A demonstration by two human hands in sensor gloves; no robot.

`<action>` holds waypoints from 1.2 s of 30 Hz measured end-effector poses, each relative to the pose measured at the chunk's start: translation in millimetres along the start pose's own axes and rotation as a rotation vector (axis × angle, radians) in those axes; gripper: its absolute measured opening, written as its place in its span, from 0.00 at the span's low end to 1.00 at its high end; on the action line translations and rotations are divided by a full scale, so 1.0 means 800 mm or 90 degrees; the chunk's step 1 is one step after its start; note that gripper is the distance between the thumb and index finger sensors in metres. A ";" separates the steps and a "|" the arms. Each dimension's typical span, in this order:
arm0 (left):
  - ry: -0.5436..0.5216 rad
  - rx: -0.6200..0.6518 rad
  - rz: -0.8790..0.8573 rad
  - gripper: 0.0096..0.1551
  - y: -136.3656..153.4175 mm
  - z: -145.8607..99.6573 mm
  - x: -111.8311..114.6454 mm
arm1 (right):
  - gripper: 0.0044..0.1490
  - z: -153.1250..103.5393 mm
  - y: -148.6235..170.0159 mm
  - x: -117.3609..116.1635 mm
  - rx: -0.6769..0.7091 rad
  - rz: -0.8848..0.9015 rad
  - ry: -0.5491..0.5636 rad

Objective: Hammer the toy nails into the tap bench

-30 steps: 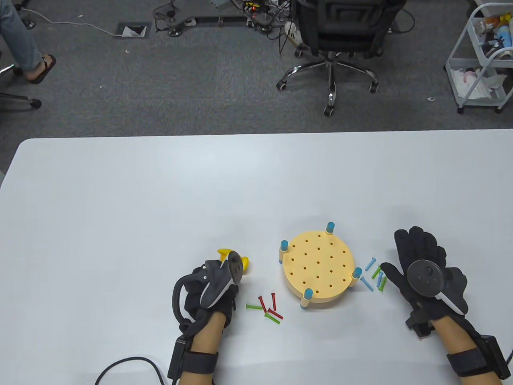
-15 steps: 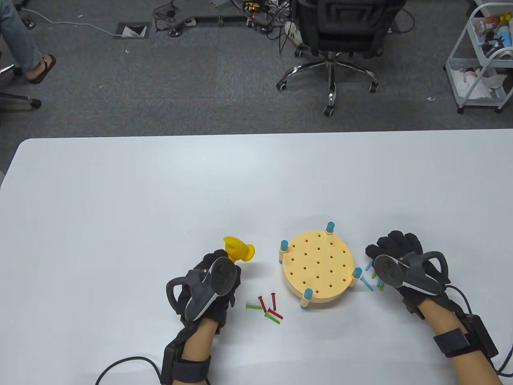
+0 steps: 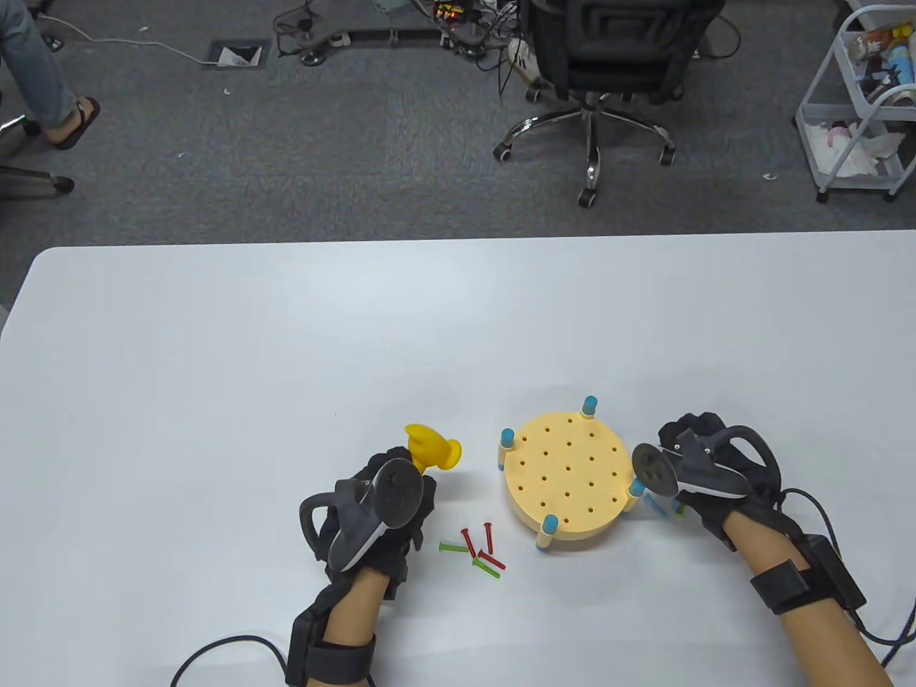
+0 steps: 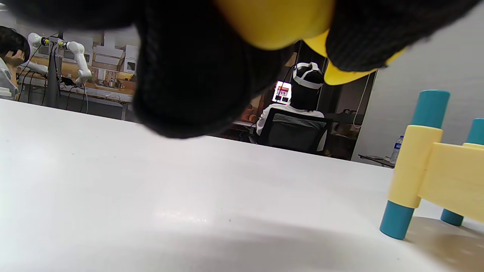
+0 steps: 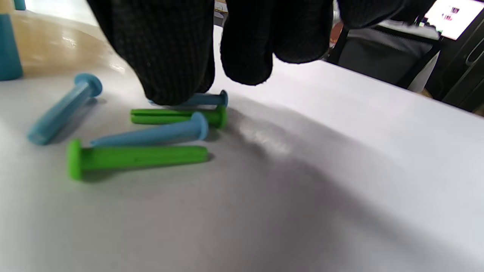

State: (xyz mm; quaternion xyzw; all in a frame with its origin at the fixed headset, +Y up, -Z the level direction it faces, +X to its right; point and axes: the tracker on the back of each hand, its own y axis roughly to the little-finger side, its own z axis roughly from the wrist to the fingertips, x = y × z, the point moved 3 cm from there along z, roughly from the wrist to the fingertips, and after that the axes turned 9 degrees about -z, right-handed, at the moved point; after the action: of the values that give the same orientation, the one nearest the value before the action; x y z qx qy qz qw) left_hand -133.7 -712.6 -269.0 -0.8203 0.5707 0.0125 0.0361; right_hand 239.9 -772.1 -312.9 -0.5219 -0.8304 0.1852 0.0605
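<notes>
No nails stood in the round yellow perforated tap bench [image 3: 567,475] at the counter's [image 3: 215,372] near middle. The left hand [image 3: 379,512] gripped the yellow plastic hammer [image 3: 431,447]; the right hand [image 3: 705,465] reached its fingertips [image 5: 166,79] onto loose blue and green plastic nails [image 5: 151,139], grasp uncertain. All hammering remained.

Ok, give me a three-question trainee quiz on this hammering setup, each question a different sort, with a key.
1. True or false: toy nails already stand in the holes of the tap bench.
2. Multiple choice: the left hand grips what? A) a red nail B) the yellow hammer C) a bench leg
3. Fill in: the right hand reaches down over the blue and ___ nails lying beside the bench.

Key: 1 false, every hole in view is empty; 2 B; 3 green. Whether the right hand's fingertips already pinch a nail cannot be told.
</notes>
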 end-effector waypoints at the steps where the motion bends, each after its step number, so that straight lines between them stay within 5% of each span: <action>1: 0.001 0.000 -0.002 0.31 0.000 0.000 0.000 | 0.27 0.001 0.001 -0.001 0.001 0.008 0.002; 15: 0.006 -0.013 -0.021 0.31 0.006 -0.001 -0.001 | 0.25 0.007 0.020 -0.021 0.024 0.091 0.061; 32: 0.005 -0.004 -0.030 0.31 0.004 -0.001 -0.004 | 0.26 0.023 0.019 -0.027 0.033 0.155 0.015; 36: 0.005 0.015 -0.037 0.31 -0.002 -0.002 -0.007 | 0.25 0.007 0.048 -0.004 -0.029 0.185 0.095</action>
State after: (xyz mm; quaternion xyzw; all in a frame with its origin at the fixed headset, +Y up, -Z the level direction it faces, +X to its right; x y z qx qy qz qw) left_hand -134.0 -707.2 -267.4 -0.8360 0.5470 0.0014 0.0436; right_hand 272.0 -761.5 -332.0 -0.6500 -0.7434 0.1339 0.0828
